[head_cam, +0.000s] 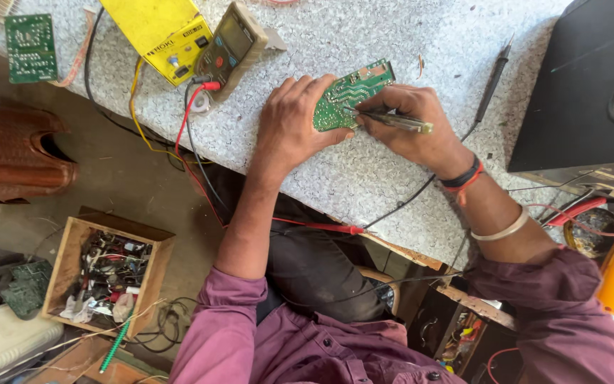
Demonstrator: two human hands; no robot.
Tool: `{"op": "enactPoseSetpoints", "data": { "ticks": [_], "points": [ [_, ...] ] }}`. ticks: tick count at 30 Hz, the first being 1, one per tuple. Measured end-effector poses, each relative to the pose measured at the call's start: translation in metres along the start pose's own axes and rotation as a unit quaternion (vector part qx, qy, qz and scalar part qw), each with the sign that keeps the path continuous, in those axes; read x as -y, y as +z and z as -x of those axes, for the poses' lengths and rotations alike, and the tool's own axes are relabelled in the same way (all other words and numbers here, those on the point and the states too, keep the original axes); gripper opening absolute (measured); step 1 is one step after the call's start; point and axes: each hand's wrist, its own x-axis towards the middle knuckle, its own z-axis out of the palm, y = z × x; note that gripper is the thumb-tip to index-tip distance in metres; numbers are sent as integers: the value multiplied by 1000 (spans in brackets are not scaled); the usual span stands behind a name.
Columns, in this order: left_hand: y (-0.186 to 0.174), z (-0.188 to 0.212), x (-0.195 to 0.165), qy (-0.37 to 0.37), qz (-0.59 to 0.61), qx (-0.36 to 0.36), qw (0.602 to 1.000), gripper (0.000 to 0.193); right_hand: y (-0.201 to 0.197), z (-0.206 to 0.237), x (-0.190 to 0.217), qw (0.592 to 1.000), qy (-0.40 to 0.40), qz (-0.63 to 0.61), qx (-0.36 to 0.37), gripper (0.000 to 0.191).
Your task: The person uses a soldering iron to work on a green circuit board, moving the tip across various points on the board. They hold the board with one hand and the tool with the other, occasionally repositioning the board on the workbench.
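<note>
At the far left a small green circuit board [30, 47] lies on the speckled grey table [364, 178], with a woven brown basket [12, 153] on the floor below it. Nearer, also on the floor, an open wooden box [72, 249] holds a tangle of wires and parts. Further right on the table sit a yellow meter [158, 32] and, just beside it, a tan multimeter [232, 46] with red and black leads plugged in.

The left hand [293, 128] is closed on the left end of a green circuit board [349, 94], thumb under its near edge, tilting the board up off the table. The right hand [413, 124] touches the board's right side and is closed around a thin pen-like tool [392, 121], seemingly a probe or a screwdriver; its tip meets the board's solder side.

Right of the hands a black probe [493, 78] lies on the table, apart from them. A black speaker box [584, 92] stands at the far right.
</note>
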Motion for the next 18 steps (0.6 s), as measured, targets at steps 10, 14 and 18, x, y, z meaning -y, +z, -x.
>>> {"op": "enactPoseSetpoints", "data": {
  "ticks": [10, 14, 18],
  "points": [
    [0, -3, 0, -5, -2, 5, 1000, 91, -3, -1, 2, 999, -31, -10, -3, 14],
    [-3, -1, -3, 9, -5, -3, 1000, 85, -3, 0, 3, 1000, -22, -5, -3, 14],
    [-3, -1, -4, 6, 1, -2, 1000, 84, -1, -1, 2, 1000, -20, -8, -11, 15]
  ]
}}
